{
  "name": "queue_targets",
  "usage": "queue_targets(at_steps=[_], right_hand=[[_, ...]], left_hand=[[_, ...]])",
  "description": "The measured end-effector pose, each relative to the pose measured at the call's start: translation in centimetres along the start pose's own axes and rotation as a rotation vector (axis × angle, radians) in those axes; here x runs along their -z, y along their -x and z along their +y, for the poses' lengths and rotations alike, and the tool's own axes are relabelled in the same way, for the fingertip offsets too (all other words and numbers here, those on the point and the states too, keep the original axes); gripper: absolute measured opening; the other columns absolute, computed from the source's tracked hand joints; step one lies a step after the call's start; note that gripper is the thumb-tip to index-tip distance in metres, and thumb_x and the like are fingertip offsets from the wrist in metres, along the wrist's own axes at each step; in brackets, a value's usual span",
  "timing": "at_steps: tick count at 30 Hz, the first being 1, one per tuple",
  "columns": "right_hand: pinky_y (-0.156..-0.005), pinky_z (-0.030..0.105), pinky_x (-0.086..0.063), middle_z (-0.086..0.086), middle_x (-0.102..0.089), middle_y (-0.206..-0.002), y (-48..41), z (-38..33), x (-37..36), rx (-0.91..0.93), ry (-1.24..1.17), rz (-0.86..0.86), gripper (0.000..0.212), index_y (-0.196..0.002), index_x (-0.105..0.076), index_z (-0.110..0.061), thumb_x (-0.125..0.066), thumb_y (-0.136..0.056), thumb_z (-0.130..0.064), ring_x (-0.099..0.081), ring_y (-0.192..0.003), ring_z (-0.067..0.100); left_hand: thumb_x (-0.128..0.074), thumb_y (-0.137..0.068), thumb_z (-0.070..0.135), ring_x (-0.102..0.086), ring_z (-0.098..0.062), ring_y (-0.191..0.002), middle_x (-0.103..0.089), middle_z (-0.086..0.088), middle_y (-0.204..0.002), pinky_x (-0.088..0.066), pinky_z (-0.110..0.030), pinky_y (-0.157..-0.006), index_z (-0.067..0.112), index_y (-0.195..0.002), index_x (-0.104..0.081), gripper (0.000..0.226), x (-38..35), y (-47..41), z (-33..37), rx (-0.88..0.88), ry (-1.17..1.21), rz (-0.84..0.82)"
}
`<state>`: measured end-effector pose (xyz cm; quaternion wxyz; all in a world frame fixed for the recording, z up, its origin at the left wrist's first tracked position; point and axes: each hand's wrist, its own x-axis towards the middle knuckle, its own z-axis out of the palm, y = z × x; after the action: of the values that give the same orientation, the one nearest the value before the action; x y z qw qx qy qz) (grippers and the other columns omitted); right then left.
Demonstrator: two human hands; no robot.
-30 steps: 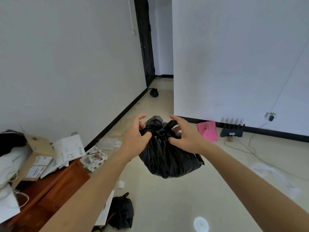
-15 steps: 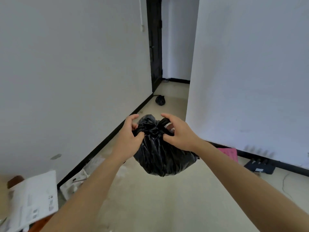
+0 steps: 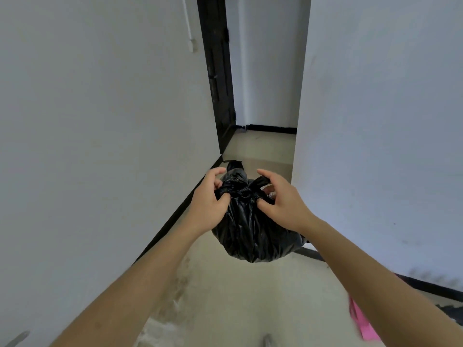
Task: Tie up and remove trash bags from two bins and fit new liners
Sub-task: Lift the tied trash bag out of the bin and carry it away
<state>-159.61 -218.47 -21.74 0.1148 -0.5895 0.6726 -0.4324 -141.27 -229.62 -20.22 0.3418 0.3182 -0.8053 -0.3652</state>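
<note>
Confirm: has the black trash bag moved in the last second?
Yes. The black trash bag has been carried forward toward the dark door frame: the pink item on the floor, earlier beyond it, now lies behind it.

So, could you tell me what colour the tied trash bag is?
The trash bag is glossy black, clearest in the head view.

One head-worn wide-angle camera looked forward and down from close behind the grip on the trash bag (image 3: 253, 236), facing the corridor (image 3: 260, 146) beyond it.
</note>
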Motion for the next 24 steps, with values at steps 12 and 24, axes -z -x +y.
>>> queue_targets(at_steps=[12, 24], right_hand=[[-0.093, 0.012, -0.037, 0.002, -0.053, -0.136, -37.2, 13.5, -1.0, 0.054, 0.024, -0.106, 0.069, -0.151, -0.036, -0.02, -0.067, -0.089, -0.02, -0.052, -0.108, 0.005], [-0.092, 0.015, -0.043, -0.003, -0.049, -0.136, -72.8, 29.7, -10.3, 0.011, -0.037, -0.16, 0.067, -0.15, -0.037, -0.025, -0.068, -0.09, -0.021, -0.056, -0.107, 0.007]], left_hand=[[-0.062, -0.088, 0.007, -0.057, 0.001, -0.084, -0.057, 0.007, -0.092, -0.043, -0.008, -0.069, 0.042, -0.123, -0.045, 0.052, -0.3, -35.2, -10.2, 0.074, -0.054, 0.098], [-0.062, -0.087, 0.005, -0.058, 0.001, -0.08, -0.057, 0.007, -0.088, -0.045, -0.018, -0.072, 0.034, -0.126, -0.047, 0.051, -0.1, -70.3, -28.2, 0.148, -0.022, 0.088]])
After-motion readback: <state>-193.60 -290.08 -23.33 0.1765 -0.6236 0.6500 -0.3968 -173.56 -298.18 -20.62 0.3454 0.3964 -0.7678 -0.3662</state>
